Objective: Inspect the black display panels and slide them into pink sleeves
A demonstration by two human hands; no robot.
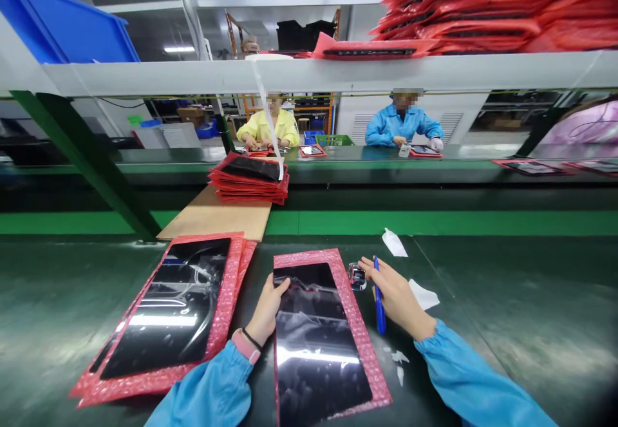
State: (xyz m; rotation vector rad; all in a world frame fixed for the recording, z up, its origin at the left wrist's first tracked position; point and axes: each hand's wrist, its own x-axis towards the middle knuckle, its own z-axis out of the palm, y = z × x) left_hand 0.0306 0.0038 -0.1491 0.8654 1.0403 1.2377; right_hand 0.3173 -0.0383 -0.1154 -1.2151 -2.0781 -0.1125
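on the dark green bench (521, 330) lies pink bubble wrap (360, 330), and on it a dark glossy panel (316, 327), its long axis running away from the person, far end leaning slightly left. the left hand (265, 310) is nearer, touching the panel's far left edge, thumb on its face; other fingers are partly hidden, so i cannot tell whether they grip. from the right hand (396, 297), fingers curled around a blue pen-like tool (380, 319), the panel lies left, past a small shiny clear item (358, 277) at the fingertips
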